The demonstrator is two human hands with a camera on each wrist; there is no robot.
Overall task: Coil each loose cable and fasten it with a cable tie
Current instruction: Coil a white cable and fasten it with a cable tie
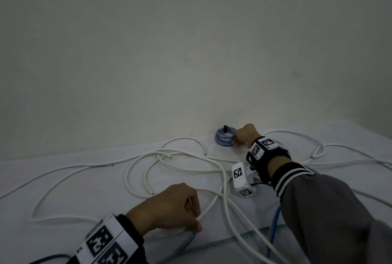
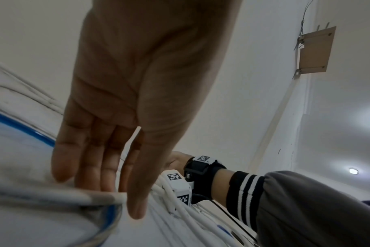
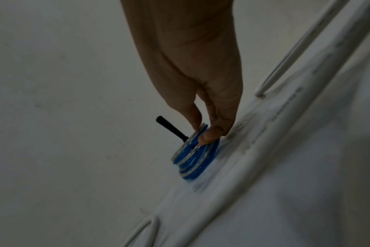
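The coiled blue cable (image 1: 225, 139), a small tight ring with a black tie tail (image 3: 171, 128) sticking up from it, lay on the white surface (image 1: 63, 189) right against the wall (image 1: 191, 40). The right hand (image 1: 246, 135) pinched the near rim of that coil between thumb and forefinger, arm stretched far forward across the surface, wrist low. Loose white cables (image 1: 169, 164) sprawled in wide overlapping loops between the coil and the near edge, with a loose blue cable (image 1: 273, 227) running beneath the right sleeve (image 1: 318, 210). The left hand (image 1: 169, 210) rested close in, fingers bent down over a white cable strand; the left wrist view showed its fingers fairly straight, tips touching the strand. Bare surface lay off to the left.
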